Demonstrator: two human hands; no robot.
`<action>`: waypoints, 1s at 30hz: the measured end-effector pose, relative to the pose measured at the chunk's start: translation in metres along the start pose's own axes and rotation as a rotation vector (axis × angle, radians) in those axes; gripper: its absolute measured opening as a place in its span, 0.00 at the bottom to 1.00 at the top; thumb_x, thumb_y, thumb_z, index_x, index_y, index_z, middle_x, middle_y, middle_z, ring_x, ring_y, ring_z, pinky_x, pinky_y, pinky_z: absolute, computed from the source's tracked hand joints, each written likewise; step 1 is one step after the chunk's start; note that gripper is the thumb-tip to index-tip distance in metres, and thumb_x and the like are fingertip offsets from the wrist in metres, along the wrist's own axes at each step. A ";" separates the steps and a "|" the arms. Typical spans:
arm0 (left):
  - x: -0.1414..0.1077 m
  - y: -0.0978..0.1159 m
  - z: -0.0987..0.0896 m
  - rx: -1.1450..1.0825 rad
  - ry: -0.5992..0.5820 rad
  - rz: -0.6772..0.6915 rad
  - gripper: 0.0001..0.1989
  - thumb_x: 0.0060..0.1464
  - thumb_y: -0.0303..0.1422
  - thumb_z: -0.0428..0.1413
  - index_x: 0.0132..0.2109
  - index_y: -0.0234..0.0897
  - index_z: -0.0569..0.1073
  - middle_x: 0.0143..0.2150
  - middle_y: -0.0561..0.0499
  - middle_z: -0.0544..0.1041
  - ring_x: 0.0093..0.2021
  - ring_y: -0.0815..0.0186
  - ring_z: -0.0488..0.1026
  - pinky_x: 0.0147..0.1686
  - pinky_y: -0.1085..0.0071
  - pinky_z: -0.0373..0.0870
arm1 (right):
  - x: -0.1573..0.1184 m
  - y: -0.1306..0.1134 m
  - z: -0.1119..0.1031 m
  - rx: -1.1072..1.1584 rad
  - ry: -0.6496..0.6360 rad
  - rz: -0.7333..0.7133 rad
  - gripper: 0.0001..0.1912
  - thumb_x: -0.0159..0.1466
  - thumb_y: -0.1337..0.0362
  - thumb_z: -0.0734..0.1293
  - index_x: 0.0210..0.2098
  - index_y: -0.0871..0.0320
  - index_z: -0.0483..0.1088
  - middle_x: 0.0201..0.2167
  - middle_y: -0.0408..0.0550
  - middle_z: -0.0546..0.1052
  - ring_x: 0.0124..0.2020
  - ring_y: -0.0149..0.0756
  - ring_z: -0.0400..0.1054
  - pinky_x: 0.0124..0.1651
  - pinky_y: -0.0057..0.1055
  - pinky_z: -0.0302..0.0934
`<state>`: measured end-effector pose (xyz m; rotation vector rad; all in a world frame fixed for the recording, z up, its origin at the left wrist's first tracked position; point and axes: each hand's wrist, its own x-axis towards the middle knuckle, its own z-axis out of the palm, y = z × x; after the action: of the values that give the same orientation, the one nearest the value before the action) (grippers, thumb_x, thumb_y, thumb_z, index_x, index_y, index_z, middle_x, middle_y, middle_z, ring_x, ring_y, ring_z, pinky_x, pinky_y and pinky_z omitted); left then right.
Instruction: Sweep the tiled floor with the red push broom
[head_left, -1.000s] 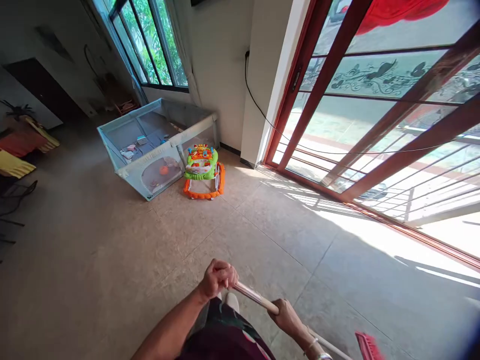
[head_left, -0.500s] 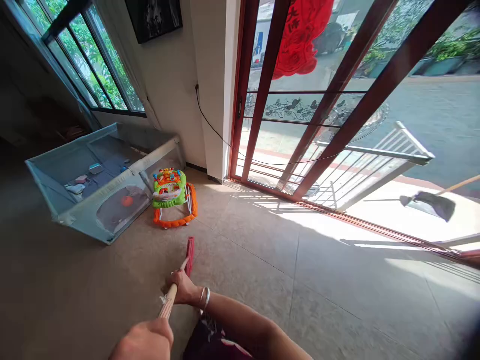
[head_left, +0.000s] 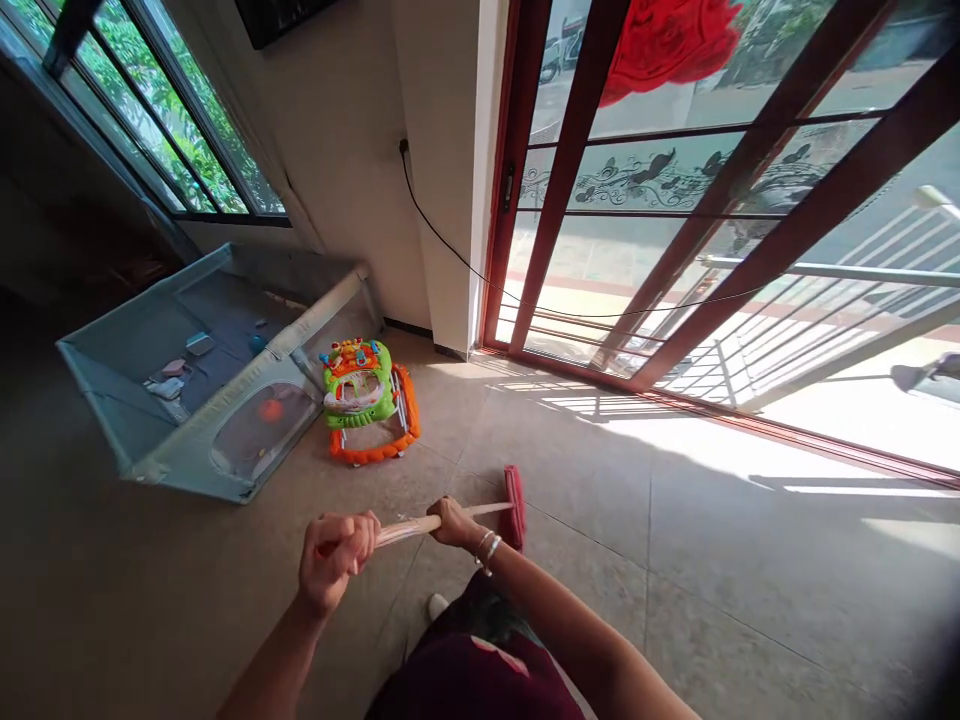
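Both hands grip the broom handle (head_left: 405, 525) – left hand (head_left: 334, 560) fingers wrapped around its hidden end, right hand (head_left: 454, 522) fingers closed further along – with the red broom head (head_left: 514, 505) beyond them on the floor (head_left: 712, 580).

A tiled floor (head_left: 675, 560) fills the lower frame, sunlit along the right. At left centre a pale blue playpen (head_left: 135, 440) stands on it, a green-and-orange baby walker (head_left: 367, 400) just beside it. A red broom head (head_left: 514, 505) rests mid-frame.

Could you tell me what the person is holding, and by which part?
Both hands grip a broom by its handle: left hand at the top end, right hand farther down.
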<state>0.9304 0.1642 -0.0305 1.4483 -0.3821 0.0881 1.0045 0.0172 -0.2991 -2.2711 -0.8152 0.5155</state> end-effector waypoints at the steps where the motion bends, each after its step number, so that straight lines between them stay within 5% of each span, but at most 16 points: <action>1: 0.008 -0.016 -0.003 -0.050 0.051 -0.013 0.22 0.64 0.30 0.50 0.22 0.34 0.55 0.16 0.58 0.56 0.19 0.74 0.55 0.28 0.68 0.57 | -0.002 0.014 -0.007 -0.027 -0.015 0.033 0.09 0.51 0.76 0.66 0.18 0.61 0.64 0.17 0.43 0.70 0.20 0.26 0.58 0.26 0.25 0.45; 4: 0.043 -0.046 -0.005 -0.130 0.107 -0.053 0.24 0.64 0.32 0.51 0.21 0.34 0.54 0.16 0.58 0.54 0.18 0.75 0.54 0.27 0.68 0.54 | 0.005 0.046 -0.032 -0.051 -0.047 0.103 0.08 0.49 0.77 0.65 0.17 0.61 0.66 0.19 0.48 0.74 0.23 0.31 0.65 0.28 0.26 0.47; 8: 0.110 -0.021 0.001 -0.039 -0.032 -0.014 0.22 0.65 0.33 0.51 0.23 0.35 0.54 0.16 0.57 0.56 0.19 0.74 0.55 0.28 0.67 0.57 | 0.051 0.055 -0.070 0.010 0.012 0.071 0.07 0.50 0.74 0.66 0.19 0.60 0.67 0.20 0.47 0.75 0.24 0.32 0.68 0.30 0.26 0.51; 11: 0.171 0.009 0.031 0.147 -0.092 0.051 0.21 0.65 0.35 0.52 0.26 0.37 0.54 0.18 0.58 0.55 0.20 0.73 0.55 0.27 0.68 0.59 | 0.103 0.054 -0.102 0.123 0.134 -0.068 0.11 0.53 0.70 0.67 0.17 0.59 0.63 0.17 0.44 0.71 0.21 0.30 0.63 0.31 0.27 0.52; 14: 0.233 0.000 0.075 0.295 -0.120 0.112 0.22 0.65 0.39 0.54 0.26 0.37 0.55 0.19 0.58 0.53 0.21 0.73 0.53 0.26 0.69 0.56 | 0.152 0.074 -0.137 0.251 0.215 -0.195 0.18 0.58 0.68 0.66 0.16 0.57 0.57 0.14 0.41 0.64 0.19 0.27 0.55 0.28 0.27 0.51; 17: 0.287 -0.043 0.101 0.356 -0.222 0.148 0.22 0.64 0.40 0.56 0.27 0.37 0.57 0.19 0.58 0.55 0.22 0.74 0.54 0.26 0.70 0.54 | 0.185 0.121 -0.172 0.318 0.168 -0.267 0.17 0.55 0.71 0.67 0.15 0.58 0.55 0.14 0.38 0.62 0.19 0.26 0.53 0.26 0.25 0.49; 19: 0.321 -0.076 0.102 0.313 -0.232 0.120 0.21 0.64 0.38 0.56 0.27 0.37 0.58 0.19 0.58 0.57 0.22 0.74 0.56 0.27 0.71 0.56 | 0.193 0.159 -0.195 0.302 0.111 -0.239 0.13 0.51 0.73 0.67 0.16 0.59 0.59 0.16 0.38 0.64 0.20 0.25 0.54 0.26 0.24 0.48; 24: 0.381 -0.171 0.077 -0.048 0.070 0.026 0.22 0.62 0.34 0.55 0.23 0.35 0.56 0.16 0.59 0.54 0.18 0.75 0.55 0.26 0.71 0.58 | 0.174 0.258 -0.235 0.128 -0.041 0.116 0.05 0.52 0.74 0.66 0.22 0.62 0.72 0.22 0.48 0.76 0.23 0.28 0.62 0.28 0.26 0.49; 30: 0.385 -0.297 0.068 -0.233 0.364 -0.330 0.30 0.57 0.39 0.59 0.18 0.32 0.50 0.14 0.58 0.54 0.17 0.75 0.58 0.28 0.71 0.62 | 0.133 0.354 -0.243 0.083 -0.141 0.350 0.08 0.50 0.76 0.64 0.20 0.63 0.74 0.19 0.53 0.75 0.20 0.32 0.63 0.25 0.28 0.45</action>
<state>1.3626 -0.0069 -0.1893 1.2165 0.1422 0.0376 1.3806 -0.2108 -0.3929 -2.3287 -0.4501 0.8596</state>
